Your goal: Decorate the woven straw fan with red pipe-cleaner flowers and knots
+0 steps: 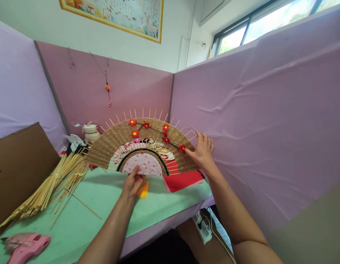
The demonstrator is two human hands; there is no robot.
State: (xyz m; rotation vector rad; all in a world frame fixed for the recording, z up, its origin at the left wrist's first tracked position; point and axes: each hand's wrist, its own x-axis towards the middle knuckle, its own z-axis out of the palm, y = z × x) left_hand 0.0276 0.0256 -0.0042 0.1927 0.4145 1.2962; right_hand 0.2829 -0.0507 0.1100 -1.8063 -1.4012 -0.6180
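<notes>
A woven half-round fan (112,137) stands upright over the table, with thin sticks jutting past its outer edge. Red felt flowers (166,127) on dark twigs decorate its band, and a pink dotted patch (142,164) covers its base. My left hand (133,182) grips the fan at the bottom middle, thumb on the patch, fingers mostly hidden behind. A yellow tassel (143,189) hangs beside it. At the fan's right end my right hand (203,151) has its thumb on the front near the last flower and its fingers at the outer edge, holding it there.
Bundled straw sticks (46,185) lie on the green tabletop (104,200) at left, by a cardboard sheet (24,168). A pink glue gun (28,247) rests front left. Red sheets (183,181) lie below the fan's right side. A power strip (202,228) hangs below the table.
</notes>
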